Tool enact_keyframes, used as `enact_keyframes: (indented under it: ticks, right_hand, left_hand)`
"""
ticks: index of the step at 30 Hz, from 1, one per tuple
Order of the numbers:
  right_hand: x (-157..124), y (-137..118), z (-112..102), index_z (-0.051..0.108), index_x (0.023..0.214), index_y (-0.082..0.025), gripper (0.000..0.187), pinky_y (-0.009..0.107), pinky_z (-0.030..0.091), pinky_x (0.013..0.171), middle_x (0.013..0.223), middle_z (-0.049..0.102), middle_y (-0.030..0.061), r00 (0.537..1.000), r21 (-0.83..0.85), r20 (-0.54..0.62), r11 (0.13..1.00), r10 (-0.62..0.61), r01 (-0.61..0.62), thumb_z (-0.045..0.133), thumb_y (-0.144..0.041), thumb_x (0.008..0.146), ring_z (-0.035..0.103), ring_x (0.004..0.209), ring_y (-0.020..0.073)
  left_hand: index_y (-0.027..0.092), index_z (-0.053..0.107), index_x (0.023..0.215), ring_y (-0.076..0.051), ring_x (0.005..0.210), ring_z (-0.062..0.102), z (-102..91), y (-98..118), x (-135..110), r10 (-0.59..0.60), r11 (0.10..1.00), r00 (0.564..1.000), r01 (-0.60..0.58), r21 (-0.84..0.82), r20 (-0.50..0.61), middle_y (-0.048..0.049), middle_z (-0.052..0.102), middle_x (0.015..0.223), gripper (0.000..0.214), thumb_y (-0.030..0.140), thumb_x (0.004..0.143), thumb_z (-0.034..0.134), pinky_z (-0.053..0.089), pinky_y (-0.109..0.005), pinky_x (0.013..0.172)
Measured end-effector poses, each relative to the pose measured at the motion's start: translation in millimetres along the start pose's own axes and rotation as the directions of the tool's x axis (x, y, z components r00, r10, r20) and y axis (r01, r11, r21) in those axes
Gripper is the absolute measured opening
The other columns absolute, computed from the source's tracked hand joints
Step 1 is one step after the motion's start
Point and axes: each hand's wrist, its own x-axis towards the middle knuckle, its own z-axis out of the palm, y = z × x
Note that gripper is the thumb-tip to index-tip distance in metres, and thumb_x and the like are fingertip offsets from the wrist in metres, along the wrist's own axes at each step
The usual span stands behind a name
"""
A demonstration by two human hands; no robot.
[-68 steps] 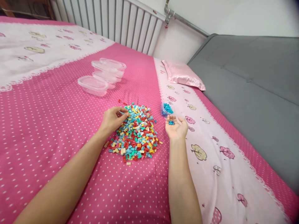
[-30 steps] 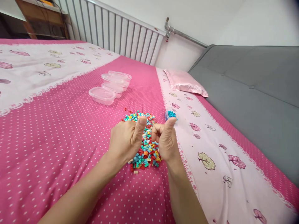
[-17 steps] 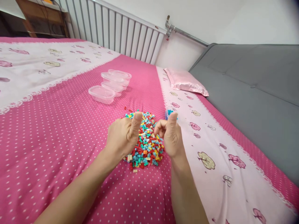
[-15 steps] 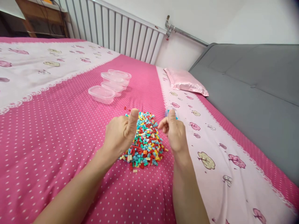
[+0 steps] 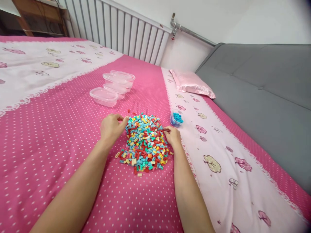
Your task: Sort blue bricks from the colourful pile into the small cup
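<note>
A heap of small toy building bricks in red, yellow, light blue, green and cream lies spread on the pink dotted bedsheet. At the heap's upper left edge is my left hand, its thumb apart from the curled fingers and nothing seen between them. My right hand touches the heap's right side, thumb and fingertips drawn together; whatever they hold is too small to make out. Just beyond it stands a small clear tub with blue bricks inside.
Several clear plastic containers stand grouped on the bed, beyond and left of the heap. A pink satin pillow lies far right, near the grey padded headboard. A white radiator and a pipe line the wall.
Both hands have come down from in front of the heap to its two sides, the left moving leftward. The heap looks flatter and wider, and the tub of blue bricks is now uncovered.
</note>
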Motion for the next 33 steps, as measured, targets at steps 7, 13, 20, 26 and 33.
enact_keyframes:
  ticks: [7, 13, 20, 26, 33]
  right_hand:
    - [-2, 7, 7, 0.065, 0.079, -0.019, 0.017, 0.032, 0.045, 0.078, 0.082, 0.067, 0.0053, 0.996, 0.084, -0.073, 0.996, 0.044, -0.038, 0.049, -0.016, 0.074, 0.060, 0.076, 0.0176]
    - [-34, 21, 0, 0.058, 0.100, -0.012, 0.030, 0.030, 0.046, 0.080, 0.098, 0.064, 0.0110, 0.982, 0.229, -0.177, 0.973, 0.062, -0.020, 0.039, -0.025, 0.081, 0.059, 0.084, 0.0166]
    - [-108, 48, -37, 0.059, 0.094, -0.014, 0.026, 0.033, 0.047, 0.076, 0.088, 0.062, 0.0080, 0.981, 0.220, -0.196, 0.975, 0.004, 0.040, 0.041, -0.027, 0.080, 0.057, 0.076, 0.0177]
    - [-158, 50, -60, 0.062, 0.085, -0.017, 0.020, 0.038, 0.040, 0.089, 0.091, 0.059, 0.0102, 0.974, 0.070, -0.216, 0.994, -0.072, 0.089, 0.043, -0.019, 0.079, 0.052, 0.094, 0.0230]
    - [-171, 42, -61, 0.064, 0.087, -0.015, 0.025, 0.035, 0.040, 0.087, 0.091, 0.058, 0.0115, 0.958, -0.035, -0.284, 0.999, -0.049, 0.040, 0.040, -0.016, 0.080, 0.051, 0.092, 0.0224]
  left_hand:
    - [0.015, 0.067, 0.083, -0.024, 0.085, 0.057, 12.6, -6, -2, 0.030, 0.999, 0.999, -0.031, -0.014, -0.040, -0.0107, 0.062, 0.084, 0.040, 0.048, 0.080, 0.044, 0.042, -0.033, 0.079]
    - [0.014, 0.067, 0.092, -0.025, 0.102, 0.051, 7.6, -17, -23, 0.032, 0.999, 0.964, -0.030, 0.011, -0.263, -0.0131, 0.059, 0.100, 0.038, 0.043, 0.084, 0.043, 0.039, -0.033, 0.092]
    - [0.006, 0.058, 0.116, -0.032, 0.123, 0.040, -18.5, -51, -80, 0.033, 0.968, 0.995, -0.008, 0.249, -0.097, -0.0210, 0.052, 0.124, 0.054, 0.045, 0.084, 0.038, 0.030, -0.041, 0.104]
    - [0.008, 0.037, 0.139, -0.034, 0.134, 0.030, -32.5, -58, -117, 0.109, 0.920, 0.983, -0.156, 0.359, 0.149, -0.0192, 0.037, 0.143, 0.067, 0.051, 0.088, 0.025, 0.022, -0.046, 0.108]
    - [0.010, 0.040, 0.138, -0.034, 0.133, 0.031, -45.6, -56, -133, 0.128, 0.916, 0.981, -0.174, 0.362, 0.147, -0.0200, 0.038, 0.142, 0.066, 0.051, 0.089, 0.024, 0.022, -0.046, 0.107]
